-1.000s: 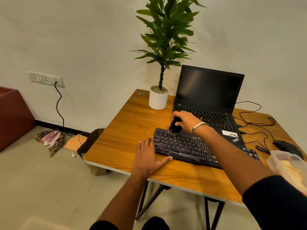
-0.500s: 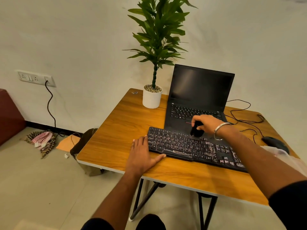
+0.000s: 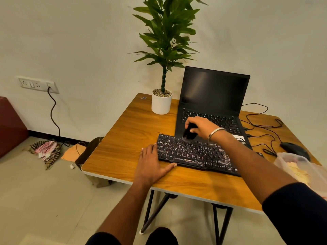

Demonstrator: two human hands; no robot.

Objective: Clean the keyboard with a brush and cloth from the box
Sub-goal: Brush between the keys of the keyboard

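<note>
Left hand (image 3: 152, 165): flat on the table (image 3: 123, 138), fingers relaxed, thumb against the keyboard (image 3: 194, 152) near edge. Keyboard: before the laptop (image 3: 212, 103). Right hand (image 3: 200, 126): grips brush (image 3: 189, 133), bristles on the top key row. Risk: a hard stroke may slide the keyboard into the laptop.

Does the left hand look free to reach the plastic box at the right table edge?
Probably not easily. The left hand lies flat at the keyboard's left end, and the right forearm crosses in front of the plastic box.
</note>
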